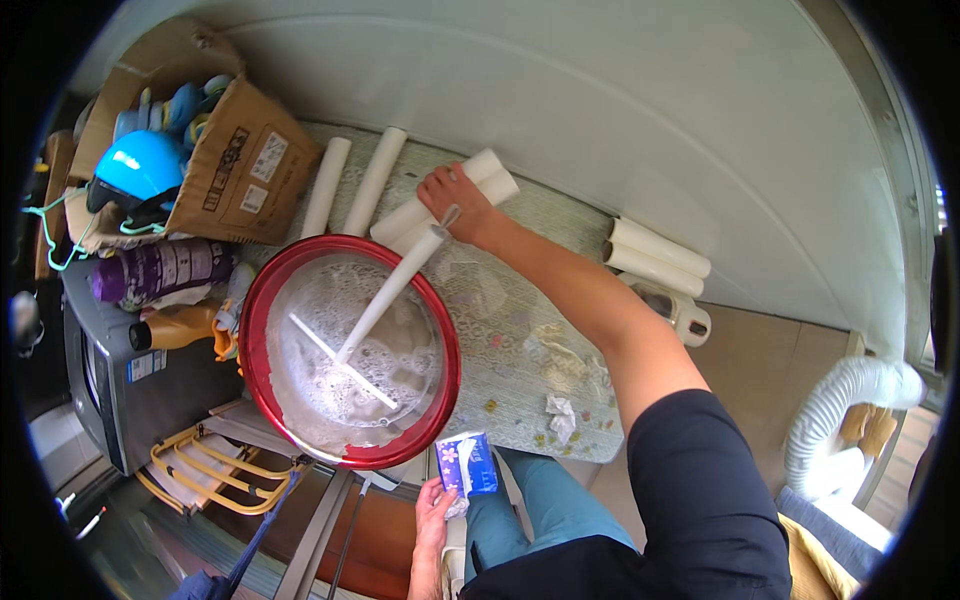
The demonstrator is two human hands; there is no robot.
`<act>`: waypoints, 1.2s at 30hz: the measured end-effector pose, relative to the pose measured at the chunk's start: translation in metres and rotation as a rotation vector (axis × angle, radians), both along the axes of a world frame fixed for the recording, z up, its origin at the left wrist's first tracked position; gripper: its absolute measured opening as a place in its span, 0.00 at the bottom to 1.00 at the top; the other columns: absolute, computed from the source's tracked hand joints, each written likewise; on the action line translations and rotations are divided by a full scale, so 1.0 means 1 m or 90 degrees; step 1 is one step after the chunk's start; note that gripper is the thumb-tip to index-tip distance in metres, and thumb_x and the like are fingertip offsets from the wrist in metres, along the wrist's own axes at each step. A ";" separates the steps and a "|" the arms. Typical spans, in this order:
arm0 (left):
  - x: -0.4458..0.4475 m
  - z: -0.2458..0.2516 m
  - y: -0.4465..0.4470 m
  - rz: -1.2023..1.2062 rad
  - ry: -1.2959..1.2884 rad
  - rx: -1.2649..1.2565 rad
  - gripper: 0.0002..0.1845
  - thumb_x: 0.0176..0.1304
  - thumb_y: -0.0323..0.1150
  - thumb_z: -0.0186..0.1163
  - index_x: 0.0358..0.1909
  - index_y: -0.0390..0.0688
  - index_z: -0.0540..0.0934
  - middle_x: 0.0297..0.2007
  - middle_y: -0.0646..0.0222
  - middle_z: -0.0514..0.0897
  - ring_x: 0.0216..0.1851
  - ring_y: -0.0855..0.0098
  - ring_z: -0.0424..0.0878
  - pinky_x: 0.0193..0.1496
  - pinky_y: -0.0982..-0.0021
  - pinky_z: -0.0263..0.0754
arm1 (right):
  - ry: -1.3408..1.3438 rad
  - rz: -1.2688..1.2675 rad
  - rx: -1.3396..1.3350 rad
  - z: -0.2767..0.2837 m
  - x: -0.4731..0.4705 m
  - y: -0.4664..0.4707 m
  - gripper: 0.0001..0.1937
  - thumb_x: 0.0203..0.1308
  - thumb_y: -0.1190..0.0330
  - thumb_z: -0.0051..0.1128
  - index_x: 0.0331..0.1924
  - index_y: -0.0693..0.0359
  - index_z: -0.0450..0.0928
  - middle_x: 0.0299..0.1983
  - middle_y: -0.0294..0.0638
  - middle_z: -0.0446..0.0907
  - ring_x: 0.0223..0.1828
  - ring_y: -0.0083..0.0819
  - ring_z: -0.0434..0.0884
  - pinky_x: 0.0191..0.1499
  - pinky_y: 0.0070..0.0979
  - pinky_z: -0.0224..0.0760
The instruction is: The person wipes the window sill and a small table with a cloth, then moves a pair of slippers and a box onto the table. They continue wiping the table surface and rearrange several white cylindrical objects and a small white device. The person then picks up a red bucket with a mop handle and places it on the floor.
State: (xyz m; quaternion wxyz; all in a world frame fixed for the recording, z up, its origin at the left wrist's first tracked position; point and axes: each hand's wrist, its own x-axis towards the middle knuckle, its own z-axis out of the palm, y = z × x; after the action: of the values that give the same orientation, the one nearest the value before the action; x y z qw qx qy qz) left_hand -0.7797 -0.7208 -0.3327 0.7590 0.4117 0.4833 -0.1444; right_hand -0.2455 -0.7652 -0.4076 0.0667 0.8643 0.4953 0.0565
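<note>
With its fingers over a pair of white tubes (487,176) near the wall, my right hand (457,201) reaches across the table (517,375); whether it grips them is unclear. A red basin (442,390) of foamy water stands at the table's left edge. In it a white squeegee-like tool (390,292) with a long handle and thin crossbar leans on the rim, its loop beside my right wrist. My left hand (435,506), low beside my leg, holds a blue tissue pack (466,465) with a crumpled white tissue under it.
More white tubes (375,180) lie at the back left, others (660,255) at the right end. Crumpled tissue (561,418) rests near the front edge. Left stand a cardboard box (247,172) with a blue helmet (139,165), bottles (176,326) and a grey appliance (150,397).
</note>
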 end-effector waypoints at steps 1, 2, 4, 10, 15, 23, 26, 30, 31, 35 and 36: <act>0.001 0.001 0.000 -0.010 0.012 -0.001 0.22 0.64 0.26 0.65 0.58 0.37 0.72 0.50 0.63 0.81 0.52 0.72 0.79 0.56 0.70 0.73 | 0.071 -0.083 -0.016 0.015 -0.006 -0.015 0.29 0.43 0.66 0.69 0.53 0.60 0.72 0.50 0.44 0.75 0.58 0.40 0.72 0.63 0.45 0.59; 0.002 0.003 0.002 -0.018 0.015 0.000 0.22 0.64 0.26 0.65 0.58 0.37 0.72 0.50 0.63 0.81 0.52 0.72 0.79 0.56 0.70 0.73 | 0.127 -0.158 -0.018 0.029 -0.014 -0.031 0.33 0.39 0.67 0.72 0.54 0.61 0.71 0.51 0.46 0.74 0.59 0.42 0.71 0.63 0.46 0.59; 0.005 0.005 0.005 -0.047 0.020 0.004 0.22 0.64 0.26 0.65 0.58 0.37 0.72 0.49 0.63 0.81 0.50 0.73 0.78 0.56 0.71 0.73 | 0.158 -0.259 -0.011 0.059 -0.035 -0.084 0.41 0.32 0.67 0.76 0.58 0.62 0.68 0.55 0.49 0.71 0.62 0.46 0.68 0.65 0.49 0.58; 0.017 0.005 0.008 -0.113 0.018 0.005 0.23 0.63 0.26 0.65 0.59 0.36 0.72 0.48 0.64 0.81 0.49 0.74 0.78 0.56 0.71 0.72 | 0.168 -0.428 -0.099 0.129 -0.062 -0.272 0.46 0.26 0.64 0.75 0.60 0.65 0.65 0.55 0.52 0.70 0.59 0.49 0.68 0.64 0.45 0.59; 0.026 0.004 0.001 -0.170 0.008 0.002 0.22 0.63 0.25 0.65 0.59 0.36 0.73 0.47 0.64 0.81 0.48 0.74 0.78 0.54 0.72 0.74 | 0.170 -0.490 -0.053 0.111 -0.071 -0.346 0.46 0.28 0.68 0.74 0.61 0.64 0.63 0.53 0.51 0.70 0.60 0.48 0.68 0.63 0.45 0.59; 0.031 0.007 0.002 -0.193 0.024 -0.005 0.23 0.62 0.25 0.66 0.59 0.36 0.73 0.48 0.64 0.81 0.48 0.75 0.78 0.53 0.73 0.74 | 0.073 -0.496 0.012 0.082 -0.094 -0.363 0.51 0.38 0.70 0.75 0.71 0.57 0.57 0.66 0.49 0.65 0.70 0.47 0.62 0.68 0.47 0.55; 0.030 0.008 0.004 -0.190 0.021 -0.016 0.23 0.62 0.26 0.66 0.59 0.35 0.73 0.48 0.64 0.81 0.49 0.75 0.78 0.54 0.73 0.74 | 0.081 -0.506 -0.015 0.088 -0.097 -0.355 0.52 0.40 0.69 0.74 0.74 0.55 0.55 0.70 0.50 0.62 0.73 0.48 0.59 0.70 0.47 0.53; 0.021 0.004 0.004 -0.144 0.012 -0.012 0.23 0.63 0.28 0.67 0.58 0.36 0.74 0.47 0.65 0.81 0.49 0.75 0.79 0.54 0.74 0.74 | 0.094 -0.538 -0.029 0.109 -0.093 -0.318 0.50 0.45 0.68 0.72 0.75 0.55 0.54 0.74 0.49 0.56 0.75 0.49 0.56 0.72 0.49 0.49; 0.019 0.002 0.004 -0.139 -0.003 -0.022 0.23 0.63 0.28 0.67 0.58 0.36 0.74 0.47 0.65 0.81 0.49 0.76 0.79 0.53 0.74 0.74 | 0.086 -0.531 0.000 0.116 -0.092 -0.303 0.47 0.47 0.70 0.71 0.74 0.56 0.56 0.73 0.49 0.56 0.74 0.50 0.57 0.70 0.48 0.51; 0.008 -0.002 0.004 -0.095 0.006 -0.048 0.22 0.64 0.29 0.67 0.58 0.37 0.73 0.50 0.62 0.81 0.53 0.72 0.78 0.58 0.69 0.71 | 0.156 -0.355 0.210 0.135 -0.066 -0.212 0.36 0.51 0.71 0.68 0.67 0.59 0.66 0.67 0.52 0.63 0.68 0.52 0.64 0.67 0.47 0.58; 0.006 -0.002 0.004 -0.093 0.012 -0.038 0.23 0.64 0.30 0.67 0.58 0.36 0.73 0.50 0.61 0.81 0.54 0.72 0.78 0.58 0.69 0.71 | 0.169 -0.277 0.247 0.138 -0.056 -0.183 0.32 0.52 0.72 0.67 0.64 0.60 0.69 0.65 0.50 0.67 0.67 0.51 0.66 0.66 0.46 0.60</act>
State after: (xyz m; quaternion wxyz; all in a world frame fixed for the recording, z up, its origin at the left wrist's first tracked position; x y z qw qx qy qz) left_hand -0.7740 -0.7170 -0.3350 0.7539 0.4215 0.4546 -0.2176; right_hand -0.3014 -0.9481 -0.2696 -0.1544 0.9463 0.2832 0.0211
